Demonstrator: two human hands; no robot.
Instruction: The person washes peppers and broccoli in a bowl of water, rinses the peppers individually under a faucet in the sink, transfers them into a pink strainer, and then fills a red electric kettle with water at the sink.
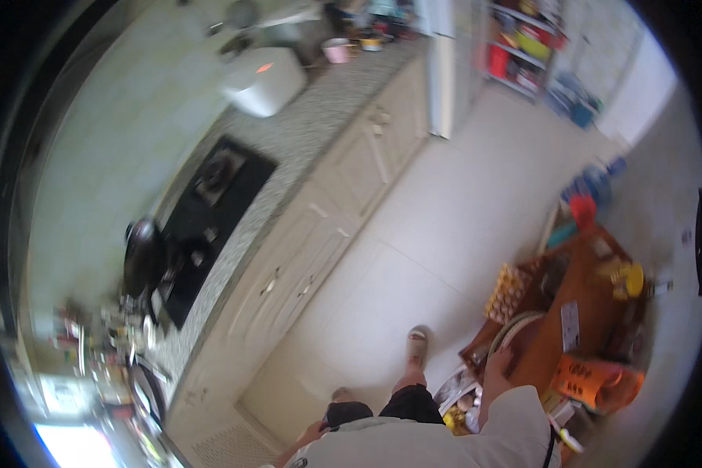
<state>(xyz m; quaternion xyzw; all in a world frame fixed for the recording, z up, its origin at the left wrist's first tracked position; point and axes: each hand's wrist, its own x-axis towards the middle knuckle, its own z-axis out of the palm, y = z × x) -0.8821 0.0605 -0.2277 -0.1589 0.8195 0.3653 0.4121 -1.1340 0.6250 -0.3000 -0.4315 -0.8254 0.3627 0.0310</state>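
Note:
My right hand [499,364] reaches down to a round, pale-rimmed item [518,329], perhaps a basket or board, at a reddish-brown wooden shelf unit [541,357]. It overlaps the lower end of the rim; blur hides whether the fingers grip it. My left hand [313,433] hangs low by the leg of my dark shorts [348,412]. Something dark shows at its fingertips, too unclear to name. Beside the round item, an egg tray [508,292] leans at the unit's near edge. An orange bag [598,383] with printed writing lies to the right of my right hand.
A granite counter [304,158] with a black gas hob [216,228] runs along the left. White rice-cooker-like appliance [266,82] stands farther back. Blue water bottles [591,184] stand beyond the unit. Bags of produce [465,409] sit by my right leg. A metal rack [520,52] stands far off.

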